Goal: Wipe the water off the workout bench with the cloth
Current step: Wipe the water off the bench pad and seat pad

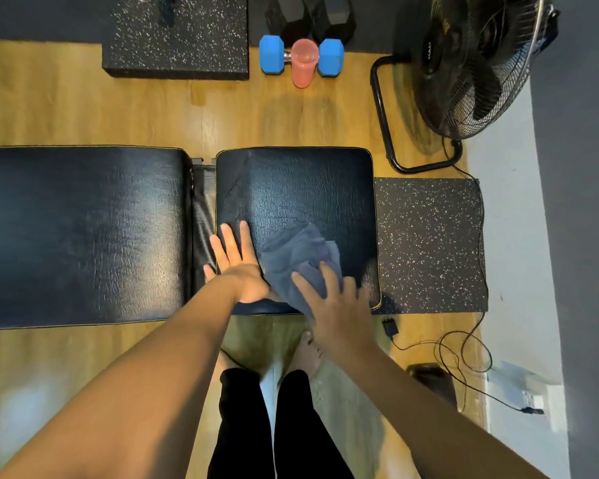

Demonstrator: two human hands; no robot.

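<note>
On the workout bench seat pad, the left hand lies flat with fingers straight toward twelve o'clock, while the right hand, blurred, presses the crumpled grey cloth with spread fingers, hiding its five-o'clock corner.

cloth on bench
</note>
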